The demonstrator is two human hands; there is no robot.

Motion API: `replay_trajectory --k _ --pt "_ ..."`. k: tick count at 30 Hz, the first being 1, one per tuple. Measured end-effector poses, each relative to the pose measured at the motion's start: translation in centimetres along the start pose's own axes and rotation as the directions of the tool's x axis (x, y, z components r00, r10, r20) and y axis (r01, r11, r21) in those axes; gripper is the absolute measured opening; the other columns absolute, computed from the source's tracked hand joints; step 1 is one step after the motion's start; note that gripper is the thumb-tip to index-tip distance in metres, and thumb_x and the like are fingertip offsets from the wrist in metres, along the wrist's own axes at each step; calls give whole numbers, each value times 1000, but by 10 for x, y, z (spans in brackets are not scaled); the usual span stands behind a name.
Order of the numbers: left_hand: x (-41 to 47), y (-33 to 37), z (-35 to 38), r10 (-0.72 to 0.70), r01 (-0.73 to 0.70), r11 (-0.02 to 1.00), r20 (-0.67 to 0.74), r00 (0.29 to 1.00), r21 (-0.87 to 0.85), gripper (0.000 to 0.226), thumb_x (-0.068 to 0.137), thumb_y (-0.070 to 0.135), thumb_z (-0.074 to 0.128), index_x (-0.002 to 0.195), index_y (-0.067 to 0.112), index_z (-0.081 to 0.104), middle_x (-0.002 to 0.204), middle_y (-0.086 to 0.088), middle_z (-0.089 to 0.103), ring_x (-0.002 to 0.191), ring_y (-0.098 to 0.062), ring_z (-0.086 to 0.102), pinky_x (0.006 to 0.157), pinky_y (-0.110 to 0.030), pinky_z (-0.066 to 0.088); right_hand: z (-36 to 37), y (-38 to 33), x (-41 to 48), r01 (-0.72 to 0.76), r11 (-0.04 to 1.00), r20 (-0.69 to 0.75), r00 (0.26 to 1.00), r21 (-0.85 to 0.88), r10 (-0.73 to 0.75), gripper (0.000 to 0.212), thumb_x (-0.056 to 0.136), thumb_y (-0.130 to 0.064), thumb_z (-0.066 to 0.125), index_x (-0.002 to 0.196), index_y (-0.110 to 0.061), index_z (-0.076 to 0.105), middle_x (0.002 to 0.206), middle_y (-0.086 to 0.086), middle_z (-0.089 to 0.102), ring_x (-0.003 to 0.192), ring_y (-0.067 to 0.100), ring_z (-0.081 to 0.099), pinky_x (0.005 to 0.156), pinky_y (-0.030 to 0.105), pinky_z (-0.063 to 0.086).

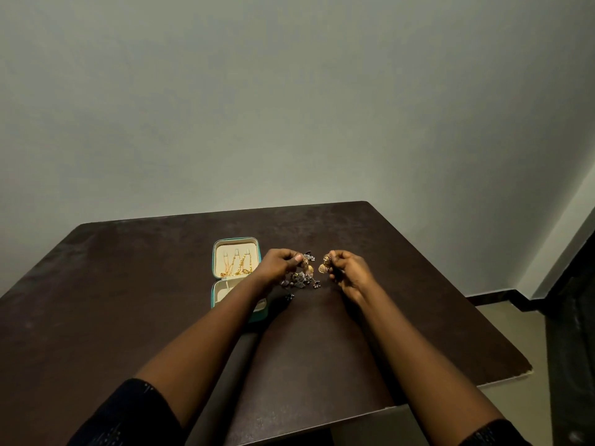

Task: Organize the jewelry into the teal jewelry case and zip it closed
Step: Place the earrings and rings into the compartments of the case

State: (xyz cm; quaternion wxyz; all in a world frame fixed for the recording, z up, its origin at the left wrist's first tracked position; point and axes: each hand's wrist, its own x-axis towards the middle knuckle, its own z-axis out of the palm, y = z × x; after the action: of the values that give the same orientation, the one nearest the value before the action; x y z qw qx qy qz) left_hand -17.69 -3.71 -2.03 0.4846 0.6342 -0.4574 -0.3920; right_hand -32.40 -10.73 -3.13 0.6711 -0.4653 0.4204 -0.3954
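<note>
The teal jewelry case [215,267] lies open on the dark table, cream inside, with gold chains [237,267] hanging in its far half. My left forearm crosses its near half. My left hand [279,264] pinches a dark silver-toned earring [308,257] just right of the case. My right hand [349,272] pinches a gold earring [324,264] facing it. Below and between the hands lies a small heap of silver and gold jewelry [301,280] on the table. One small dark piece [289,297] sits apart, nearer me.
The dark brown table [418,317] has a chipped front-right corner and abuts a pale wall. To the right there is a floor with dark skirting and a dark object at the frame's edge.
</note>
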Motion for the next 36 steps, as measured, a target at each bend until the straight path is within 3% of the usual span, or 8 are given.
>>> replay_trajectory --k 5,9,12,17,21,27,32,36 --pt "-11 0 -9 -24 15 960 -29 999 -279 20 97 12 46 84 13 61 79 -3 62 65 -11 45 58 -23 32 17 -6 -11 37 999 38 999 -28 -36 27 91 -1 51 70 -17 56 59 -6 57 60 8 46 54 23 28" --pt "-24 1 -18 -33 13 948 -58 998 -319 14 96 16 49 87 16 59 80 0 60 69 -9 51 59 -19 39 33 -10 -21 40 999 80 996 -23 -38 21 91 -5 53 74 -17 58 64 -5 60 61 8 48 56 24 28" --pt "-31 -2 -30 -49 22 944 -74 996 -328 12 95 18 51 86 19 60 78 6 63 74 -8 52 66 -24 34 46 -8 -26 30 1000 110 993 2 -30 22 91 -3 54 73 -15 59 49 -9 63 58 9 51 54 22 30" --pt "-51 -6 -52 -103 44 897 -113 988 -441 16 95 15 50 82 17 60 56 8 61 65 -8 47 61 -22 31 71 -3 -39 8 998 156 988 63 -18 21 91 -1 53 75 -13 60 46 -10 63 60 10 52 56 21 38" --pt "-65 -11 -69 -156 79 874 -122 980 -479 18 96 14 47 84 15 60 57 6 61 60 -5 51 57 -17 39 90 4 -49 -14 1000 208 978 -3 14 18 92 -8 54 76 -16 60 47 -9 64 47 4 42 40 14 28" --pt "-82 -14 -88 -166 96 947 -210 964 -307 17 96 13 49 82 12 59 72 -2 59 59 -5 55 58 -21 36 110 16 -58 -16 993 232 972 -115 43 19 91 -5 56 74 -12 59 53 -5 63 33 0 37 36 13 23" --pt "-87 -24 -92 -105 90 994 -280 954 -66 19 94 8 52 106 -4 61 74 -3 58 46 4 57 43 -13 39 119 29 -61 -5 981 222 974 -192 48 23 90 5 53 69 -5 55 36 -5 58 26 -2 44 31 10 35" --pt "-86 -29 -88 -141 142 990 -289 947 -18 26 92 0 53 111 -16 58 73 -5 57 63 -9 55 44 -6 44 120 34 -58 24 945 190 981 -326 41 24 89 5 56 66 -5 57 38 -4 58 29 0 50 33 12 37"
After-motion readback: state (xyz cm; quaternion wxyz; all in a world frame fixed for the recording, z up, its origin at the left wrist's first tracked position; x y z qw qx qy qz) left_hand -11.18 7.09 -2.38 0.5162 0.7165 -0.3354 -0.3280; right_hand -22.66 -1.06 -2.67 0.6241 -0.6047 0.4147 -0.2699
